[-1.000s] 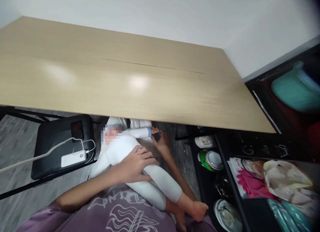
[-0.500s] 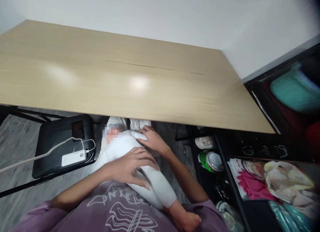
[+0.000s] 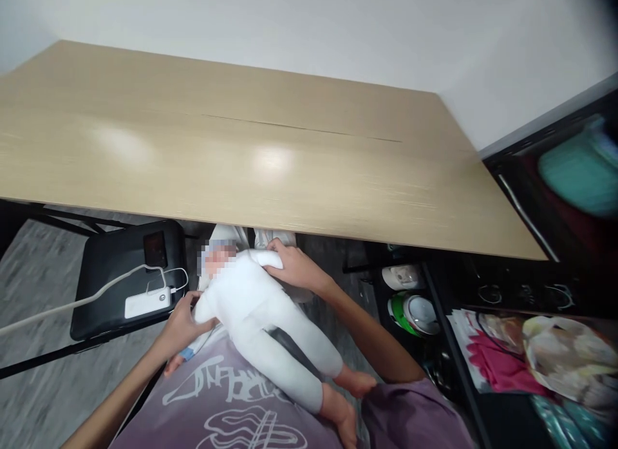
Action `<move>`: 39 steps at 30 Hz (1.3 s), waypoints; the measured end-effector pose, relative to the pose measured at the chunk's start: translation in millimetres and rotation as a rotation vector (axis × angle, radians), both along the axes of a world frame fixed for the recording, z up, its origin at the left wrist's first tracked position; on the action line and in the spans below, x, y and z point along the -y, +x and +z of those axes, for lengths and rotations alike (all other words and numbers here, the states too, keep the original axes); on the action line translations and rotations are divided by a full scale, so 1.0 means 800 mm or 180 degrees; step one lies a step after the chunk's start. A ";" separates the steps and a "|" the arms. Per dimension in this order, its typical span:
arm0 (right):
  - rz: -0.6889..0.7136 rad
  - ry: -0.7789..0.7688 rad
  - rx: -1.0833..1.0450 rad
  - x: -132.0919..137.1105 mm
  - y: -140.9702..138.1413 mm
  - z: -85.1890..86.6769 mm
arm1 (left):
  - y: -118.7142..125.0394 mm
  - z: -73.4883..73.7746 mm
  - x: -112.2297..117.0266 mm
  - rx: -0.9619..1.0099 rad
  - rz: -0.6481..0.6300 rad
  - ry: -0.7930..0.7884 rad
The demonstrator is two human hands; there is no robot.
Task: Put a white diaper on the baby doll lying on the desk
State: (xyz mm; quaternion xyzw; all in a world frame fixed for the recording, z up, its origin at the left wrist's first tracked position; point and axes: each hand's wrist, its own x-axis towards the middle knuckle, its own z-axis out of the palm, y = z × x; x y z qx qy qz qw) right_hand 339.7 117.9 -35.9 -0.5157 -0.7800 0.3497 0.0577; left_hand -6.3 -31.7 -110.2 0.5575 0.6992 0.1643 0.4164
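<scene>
A baby doll [image 3: 251, 301] in a tight white suit lies face up across my lap, with its head toward the table and its bare feet pointing to the lower right. My left hand [image 3: 186, 326] wraps round the doll's arm and side on the left, thumb over the white cloth. Below that hand a small doll hand with a blue cuff shows. On the other side my right hand [image 3: 292, 267] grips the doll's other arm near the shoulder. The doll's face is blurred out.
A wooden table [image 3: 241, 178] spans the space in front. At left, a black stool [image 3: 111, 256] carries a white power bank [image 3: 147, 302] with a cable. At right, a dark shelf holds a green-and-white can [image 3: 410, 312], pink cloth [image 3: 502, 365] and plastic bags [image 3: 560, 352].
My left hand has moved from the doll's hips to its arm on the left. The doll's legs now lie apart and more stretched out. My right hand stays at the other arm.
</scene>
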 end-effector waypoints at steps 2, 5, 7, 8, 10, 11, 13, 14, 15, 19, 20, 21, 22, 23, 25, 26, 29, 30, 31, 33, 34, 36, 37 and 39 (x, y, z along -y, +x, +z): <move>-0.0033 0.0015 -0.0083 0.004 0.004 0.016 | 0.006 0.013 0.002 0.0102 -0.0060 0.0047; 0.0002 0.0031 -0.0388 0.017 0.015 0.045 | 0.013 0.038 0.015 0.0254 -0.0061 0.0131; 0.0002 0.0079 -0.0624 0.030 0.024 0.066 | 0.017 0.054 0.024 0.0392 -0.0105 0.0186; -0.0032 0.0128 -0.0711 0.037 0.029 0.076 | 0.018 0.063 0.026 0.0444 -0.0140 0.0232; -0.0119 0.0279 -0.0810 0.049 0.040 0.094 | 0.021 0.078 0.025 0.0483 -0.0207 0.0413; -0.0162 0.0385 -0.0830 0.055 0.045 0.102 | 0.022 0.085 0.022 0.0482 -0.0255 0.0536; -0.0240 0.0643 -0.0816 0.063 0.058 0.113 | 0.025 0.099 0.008 0.0441 -0.0407 0.0819; -0.0290 0.0787 -0.0794 0.066 0.065 0.117 | 0.027 0.107 -0.002 0.0398 -0.0515 0.0935; -0.0358 0.0936 -0.0775 0.068 0.072 0.120 | 0.029 0.115 -0.014 0.0347 -0.0642 0.1016; -0.0775 0.1423 -0.0698 0.062 0.097 0.121 | 0.038 0.147 -0.080 0.0194 -0.1070 0.1061; -0.0911 0.1511 -0.0652 0.058 0.101 0.119 | 0.042 0.155 -0.101 0.0180 -0.1112 0.1073; -0.1055 0.1588 -0.0602 0.052 0.105 0.115 | 0.045 0.162 -0.123 0.0152 -0.1139 0.1112; -0.1196 0.1656 -0.0554 0.044 0.108 0.109 | 0.049 0.168 -0.147 0.0105 -0.1161 0.1171; -0.1328 0.1717 -0.0504 0.035 0.111 0.103 | 0.053 0.174 -0.171 0.0031 -0.1194 0.1246; -0.1552 0.1833 -0.0388 0.014 0.116 0.087 | 0.061 0.180 -0.220 -0.0204 -0.1303 0.1447; -0.1647 0.1892 -0.0323 0.002 0.118 0.078 | 0.064 0.182 -0.244 -0.0362 -0.1359 0.1536; -0.1798 0.2054 -0.0176 -0.035 0.124 0.051 | 0.073 0.182 -0.306 -0.0921 -0.1404 0.1658; -0.1804 0.2099 -0.0153 -0.048 0.126 0.043 | 0.075 0.181 -0.323 -0.1116 -0.1371 0.1659; -0.1800 0.2141 -0.0129 -0.062 0.128 0.036 | 0.076 0.181 -0.338 -0.1295 -0.1327 0.1662; -0.1780 0.2220 -0.0074 -0.089 0.131 0.024 | 0.077 0.179 -0.363 -0.1574 -0.1247 0.1746; -0.1762 0.2245 -0.0049 -0.103 0.132 0.019 | 0.077 0.178 -0.375 -0.1666 -0.1221 0.1814; -0.1694 0.2273 -0.0043 -0.133 0.133 0.012 | 0.075 0.173 -0.398 -0.1764 -0.1195 0.1953; -0.1638 0.2275 -0.0064 -0.149 0.133 0.009 | 0.073 0.169 -0.410 -0.1794 -0.1181 0.2013; -0.1526 0.2281 -0.0122 -0.182 0.132 0.005 | 0.069 0.160 -0.437 -0.1855 -0.1121 0.2101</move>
